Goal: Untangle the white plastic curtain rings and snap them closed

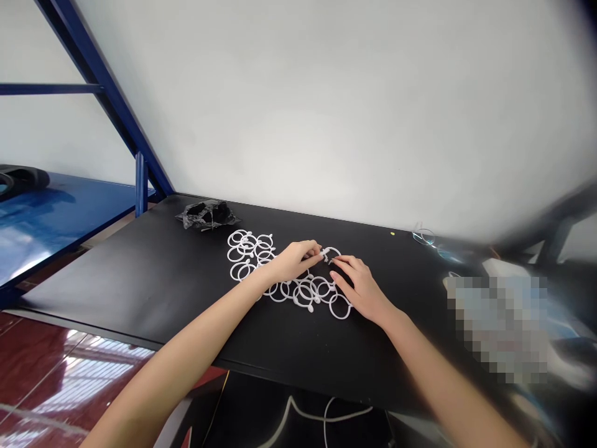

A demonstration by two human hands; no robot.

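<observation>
A white plastic curtain ring (333,249) is held up between my two hands over the black tabletop. My left hand (298,259) pinches its knobbed end between thumb and fingers. On the other side, my right hand (357,283) has its fingertips on the ring, the thumb a little apart from the index finger. Part of the ring is hidden behind those fingers. Several more white rings (303,294) lie spread and overlapping on the table beneath and left of my hands, some covered by my left wrist. One loose ring (340,318) rests by my right palm.
A crumpled dark plastic bag (208,214) lies at the back left of the black table (153,274). Clear plastic wrapping (423,236) and a blurred-out packet (504,330) are on the right. A blue metal frame (141,183) stands left, with a white wall behind.
</observation>
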